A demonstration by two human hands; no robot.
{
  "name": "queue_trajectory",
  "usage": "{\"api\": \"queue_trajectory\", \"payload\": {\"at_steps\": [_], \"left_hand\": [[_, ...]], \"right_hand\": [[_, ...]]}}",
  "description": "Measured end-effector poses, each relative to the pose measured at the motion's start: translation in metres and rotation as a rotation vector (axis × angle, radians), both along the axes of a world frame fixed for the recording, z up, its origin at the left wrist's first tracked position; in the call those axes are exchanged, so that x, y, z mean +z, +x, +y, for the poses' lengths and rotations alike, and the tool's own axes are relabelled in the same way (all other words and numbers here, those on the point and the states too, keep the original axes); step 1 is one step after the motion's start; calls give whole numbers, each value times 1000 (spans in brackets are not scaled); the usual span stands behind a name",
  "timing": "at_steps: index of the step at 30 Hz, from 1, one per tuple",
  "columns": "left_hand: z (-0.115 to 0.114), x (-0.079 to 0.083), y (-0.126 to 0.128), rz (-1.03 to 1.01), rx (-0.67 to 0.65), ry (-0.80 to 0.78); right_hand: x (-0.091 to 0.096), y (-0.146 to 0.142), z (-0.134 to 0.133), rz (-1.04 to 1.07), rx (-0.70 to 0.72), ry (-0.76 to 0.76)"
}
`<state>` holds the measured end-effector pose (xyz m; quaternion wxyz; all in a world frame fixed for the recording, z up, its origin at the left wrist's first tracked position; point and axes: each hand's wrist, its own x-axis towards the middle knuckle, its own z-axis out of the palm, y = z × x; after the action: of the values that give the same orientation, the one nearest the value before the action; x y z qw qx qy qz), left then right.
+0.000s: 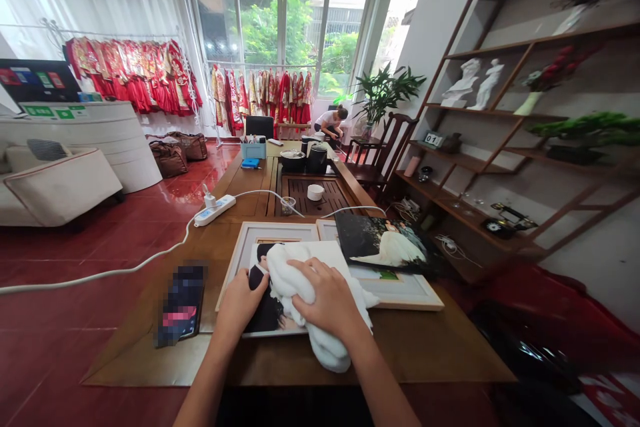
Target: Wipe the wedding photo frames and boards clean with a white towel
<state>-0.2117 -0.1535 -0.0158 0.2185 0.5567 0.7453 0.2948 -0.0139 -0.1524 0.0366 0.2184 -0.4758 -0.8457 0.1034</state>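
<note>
Right under me, my right hand (327,300) lies palm down on a bunched white cloth (320,340), fingers spread and curved over it, gripping it against a photo (267,317). My left hand (240,303) is just beside it, fingers bent with the tips pressing the photo's left part; whether they pinch the edge I cannot tell. The photo lies flat at the near end of the table (425,347), over the near part of a pale frame (247,237), and the cloth covers much of its right half. To the left of my left hand a phone (181,303) lies on the table, screen up and blurred. To the right, a second frame (405,290) lies flat, with a dark print (385,243) resting across its far corner. Further up, a power strip (215,210) sits on the table's left side, its cable (100,273) trailing off over the red floor. Beyond that comes a tea tray (340,197) with a white cup (315,192) on it and a kettle (317,159) behind. A blue box (253,147) stands further along on the left. A chair (385,147) and a shelf (500,120) line the right side. At the far end a person (331,121) crouches near the window, beside a plant (383,90), with red garments (130,70) hanging on rails along the back.
</note>
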Motion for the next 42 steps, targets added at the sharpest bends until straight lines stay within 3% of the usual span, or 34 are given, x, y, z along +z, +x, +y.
{"api": "queue_trajectory", "payload": {"at_steps": [4, 11, 14, 25, 29, 33, 39, 42], "left_hand": [[0, 0, -2, -8, -6, 1], [-1, -1, -4, -39, -13, 38], [-1, 0, -3, -35, -9, 13], [0, -5, -5, -75, 0, 25], [0, -6, -6, -96, -24, 40], [-2, -4, -6, -106, -13, 29], [-3, -4, -6, -112, 3, 38], [-2, -6, -7, -113, 2, 44]], "right_hand": [[0, 14, 7, -22, -48, 19], [-11, 70, 18, -23, -260, 74], [-13, 78, 17, -28, -293, 79], [-3, 4, -26, -16, -38, -1], [-1, -4, -33, -31, 6, -25], [-1, 18, -26, -27, -40, -22], [-10, 78, -13, -9, -250, 35], [-11, 90, -12, -6, -304, 36]]}}
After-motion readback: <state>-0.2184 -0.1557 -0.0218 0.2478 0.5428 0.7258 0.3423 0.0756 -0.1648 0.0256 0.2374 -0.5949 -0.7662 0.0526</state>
